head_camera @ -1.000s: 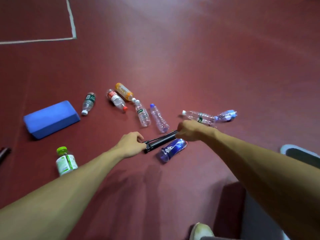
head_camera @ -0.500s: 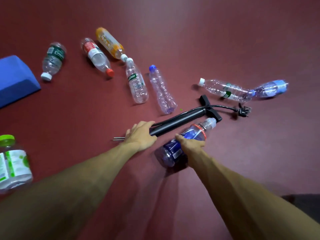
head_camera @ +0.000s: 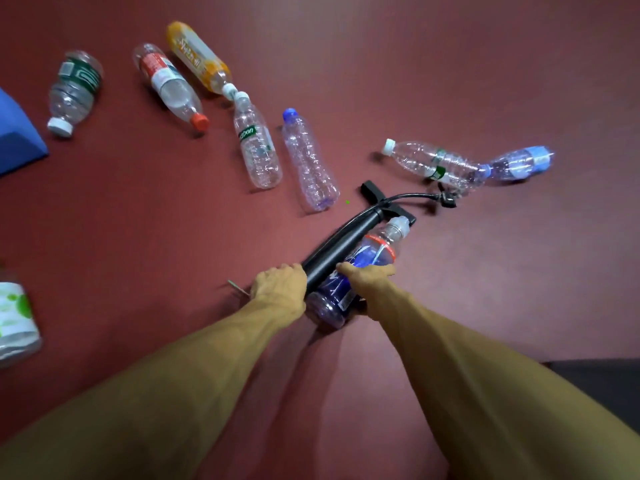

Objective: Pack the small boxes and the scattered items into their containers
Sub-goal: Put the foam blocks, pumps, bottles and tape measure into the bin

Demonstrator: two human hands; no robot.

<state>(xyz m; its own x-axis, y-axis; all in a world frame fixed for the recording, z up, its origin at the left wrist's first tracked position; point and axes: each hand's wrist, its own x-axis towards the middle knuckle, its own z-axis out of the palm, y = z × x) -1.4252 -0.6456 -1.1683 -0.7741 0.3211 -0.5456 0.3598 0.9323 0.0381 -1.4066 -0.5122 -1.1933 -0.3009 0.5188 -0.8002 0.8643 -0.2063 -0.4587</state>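
Observation:
A black hand pump (head_camera: 346, 242) lies on the red floor with its foot bar and hose pointing away from me. My left hand (head_camera: 278, 284) grips the near end of its barrel. Beside the pump lies a blue-labelled plastic bottle (head_camera: 360, 268), and my right hand (head_camera: 363, 282) curls over its middle. Several other empty plastic bottles lie scattered beyond: a green-labelled one (head_camera: 74, 90), a red-capped one (head_camera: 166, 84), an orange one (head_camera: 197, 55), a clear one (head_camera: 256, 143) and a blue-capped one (head_camera: 310, 161).
Two more bottles (head_camera: 433, 164) (head_camera: 519, 162) lie end to end at the right. A blue foam block (head_camera: 15, 140) sits at the left edge, and a white jar with green print (head_camera: 15, 317) lies near it. A dark object (head_camera: 602, 386) shows at the lower right.
My right hand left the pump's far end and came down onto the blue-labelled bottle. My left hand kept its hold on the pump. The view moved closer to the floor.

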